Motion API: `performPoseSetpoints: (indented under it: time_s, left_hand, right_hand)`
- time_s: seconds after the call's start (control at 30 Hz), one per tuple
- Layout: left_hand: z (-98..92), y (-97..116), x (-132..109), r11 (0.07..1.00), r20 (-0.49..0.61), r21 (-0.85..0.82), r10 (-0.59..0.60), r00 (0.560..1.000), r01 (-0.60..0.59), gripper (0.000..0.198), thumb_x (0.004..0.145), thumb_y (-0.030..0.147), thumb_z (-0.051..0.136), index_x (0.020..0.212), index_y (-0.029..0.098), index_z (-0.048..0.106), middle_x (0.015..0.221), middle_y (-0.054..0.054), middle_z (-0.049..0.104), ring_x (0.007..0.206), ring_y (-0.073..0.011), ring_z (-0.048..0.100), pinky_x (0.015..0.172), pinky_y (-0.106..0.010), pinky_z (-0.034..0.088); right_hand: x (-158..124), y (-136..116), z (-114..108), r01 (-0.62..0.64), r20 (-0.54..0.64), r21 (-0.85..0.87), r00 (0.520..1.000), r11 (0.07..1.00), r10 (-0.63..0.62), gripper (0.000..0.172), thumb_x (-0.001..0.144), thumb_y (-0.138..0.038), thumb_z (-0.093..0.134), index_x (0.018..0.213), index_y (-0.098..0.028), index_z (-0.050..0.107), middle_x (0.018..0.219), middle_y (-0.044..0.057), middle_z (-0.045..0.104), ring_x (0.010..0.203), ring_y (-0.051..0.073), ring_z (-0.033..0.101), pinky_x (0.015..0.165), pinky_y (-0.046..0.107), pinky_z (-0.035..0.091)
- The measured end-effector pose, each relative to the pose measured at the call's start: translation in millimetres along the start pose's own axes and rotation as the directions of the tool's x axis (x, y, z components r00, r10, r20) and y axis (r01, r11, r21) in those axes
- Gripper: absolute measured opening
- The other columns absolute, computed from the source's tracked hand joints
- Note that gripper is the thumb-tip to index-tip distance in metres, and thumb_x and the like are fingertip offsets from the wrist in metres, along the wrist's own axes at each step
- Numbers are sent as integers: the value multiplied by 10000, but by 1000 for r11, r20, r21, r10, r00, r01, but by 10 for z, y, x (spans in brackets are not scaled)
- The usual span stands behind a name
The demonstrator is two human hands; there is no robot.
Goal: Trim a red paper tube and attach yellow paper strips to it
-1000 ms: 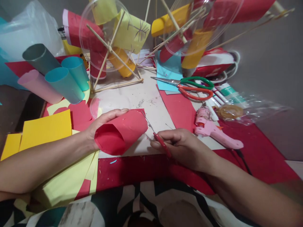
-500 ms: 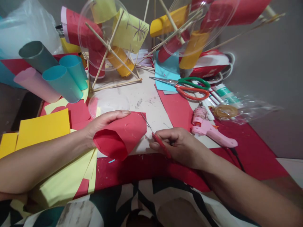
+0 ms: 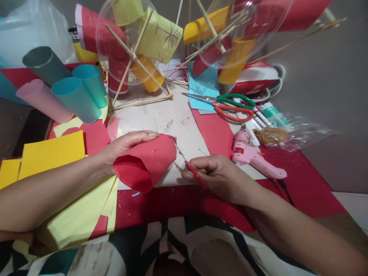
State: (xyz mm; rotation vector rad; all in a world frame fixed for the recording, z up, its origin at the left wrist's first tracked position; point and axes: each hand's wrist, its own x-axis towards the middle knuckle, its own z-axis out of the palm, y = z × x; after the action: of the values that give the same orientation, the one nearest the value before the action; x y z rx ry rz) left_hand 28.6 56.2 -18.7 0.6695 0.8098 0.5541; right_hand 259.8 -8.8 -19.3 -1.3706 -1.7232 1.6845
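My left hand [image 3: 122, 147] is wrapped round a rolled red paper tube [image 3: 148, 163], its open end facing me, held low over the white tabletop [image 3: 172, 119]. My right hand [image 3: 221, 176] grips small red-handled scissors [image 3: 188, 166], blades pointing up-left at the tube's far edge. The blade tips sit right beside the red paper; I cannot tell whether they cut into it.
Pink, teal and grey paper tubes [image 3: 66, 90] lie at the left. Two stick-and-plastic wheels [image 3: 132, 53] with coloured rolls stand behind. Large green-and-red scissors [image 3: 230, 105], a pink glue gun [image 3: 253, 155], markers and a bag of rubber bands [image 3: 273, 135] lie right. Yellow sheets [image 3: 51, 153] cover the left.
The red tube has tilted and flattened a little in my left hand. My right hand and the scissors have barely shifted.
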Motion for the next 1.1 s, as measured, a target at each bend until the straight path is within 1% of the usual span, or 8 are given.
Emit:
performPoseSetpoints:
  time_s: [0.2,0.3,0.57,0.67,0.8,0.87,1.0,1.1]
  left_hand:
    - [11,32,3,980,-31,181,91,995,-84,176,652,301,802,704,158,715,797,-21,678,758,-144,591,704,-221,469]
    - [17,28,-7,979,-21,188,85,996,-80,203,640,321,816,686,163,698,756,-11,642,706,-124,558,653,-208,451]
    - [-18,27,12,967,-22,228,120,993,-112,209,641,331,822,685,163,706,794,-18,667,734,-132,573,669,-214,459]
    - [-23,49,17,971,3,223,92,996,-90,213,648,346,822,719,171,723,780,1,680,724,-122,581,673,-204,458]
    - [-5,82,-2,960,-12,279,31,999,-26,222,690,331,798,824,161,752,864,-14,732,807,-145,627,767,-221,473]
    - [3,90,-12,955,-3,296,26,1000,-24,203,701,322,789,820,161,751,849,-10,736,792,-144,626,768,-228,468]
    - [3,91,-19,943,84,331,6,996,-33,193,721,325,775,818,158,764,841,-15,736,774,-137,621,758,-230,459]
    - [-1,91,-14,943,72,331,18,997,-41,205,718,330,783,827,157,769,851,-19,736,782,-135,623,761,-229,456]
  right_hand:
    - [-10,19,12,-20,-12,-4,1000,1000,20,541,791,-552,704,545,-184,393,529,-74,228,504,59,191,452,233,149]
    - [-11,24,9,-25,3,10,1000,1000,25,533,793,-531,712,548,-186,388,532,-74,224,506,59,187,455,233,150]
    - [0,-3,-5,-20,25,11,1000,1000,20,542,830,-502,675,546,-193,333,550,-68,219,520,62,184,459,239,148]
    - [-3,-2,0,-7,23,10,1000,1000,6,530,846,-488,656,549,-191,333,554,-66,228,521,61,194,459,237,157]
    - [-2,33,11,-10,8,-8,1000,1000,10,543,820,-520,677,546,-193,342,546,-69,222,511,59,195,451,236,156]
    - [-3,55,14,-29,-10,-53,1000,998,29,533,808,-523,691,544,-188,370,537,-69,227,507,61,200,453,239,155]
    - [-6,77,13,-33,-21,-92,999,995,32,521,794,-510,707,525,-182,405,520,-68,246,506,66,216,458,242,170]
    - [-7,66,10,-16,-17,-89,1000,996,15,522,802,-490,698,513,-187,386,513,-72,234,495,63,210,446,238,169]
